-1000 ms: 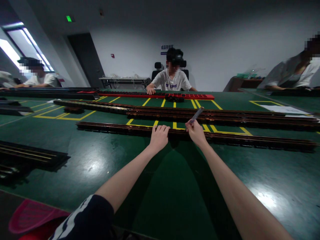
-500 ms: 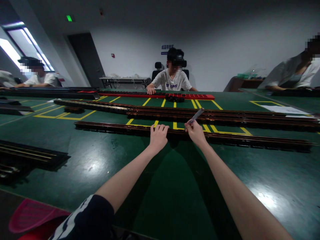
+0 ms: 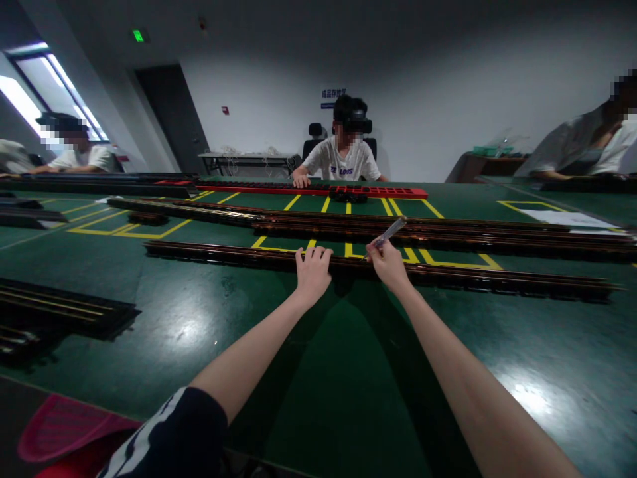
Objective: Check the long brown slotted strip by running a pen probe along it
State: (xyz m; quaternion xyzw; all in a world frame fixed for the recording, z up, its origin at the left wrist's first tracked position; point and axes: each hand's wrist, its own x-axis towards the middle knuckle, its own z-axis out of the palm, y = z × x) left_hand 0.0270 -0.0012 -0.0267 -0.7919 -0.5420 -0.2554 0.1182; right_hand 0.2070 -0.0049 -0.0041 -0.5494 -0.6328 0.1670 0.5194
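Note:
A long dark rail-like strip (image 3: 223, 255) with thin brownish lines along it lies across the table in front of me. My left hand (image 3: 314, 273) holds it near the middle, with bent fingers over the top and far edge. My right hand (image 3: 389, 264) pinches a slim pen-like tool (image 3: 395, 229) with a translucent barrel. The tool slants, its back end up to the right and its tip down at the strip, between my two hands. Whether the tip touches the strip is too small to tell.
More dark strips (image 3: 448, 234) lie just beyond on the green table (image 3: 199, 372) with yellow tape lines. Dark pieces (image 3: 64, 309) lie at left. Across the table, a person (image 3: 343, 156) rests a hand by a long red frame (image 3: 398, 193). White paper (image 3: 567, 219) lies right.
The strip has slid slightly to the left, and my left hand has shifted left with it. My right hand and the pen-like tool have stayed almost in place.

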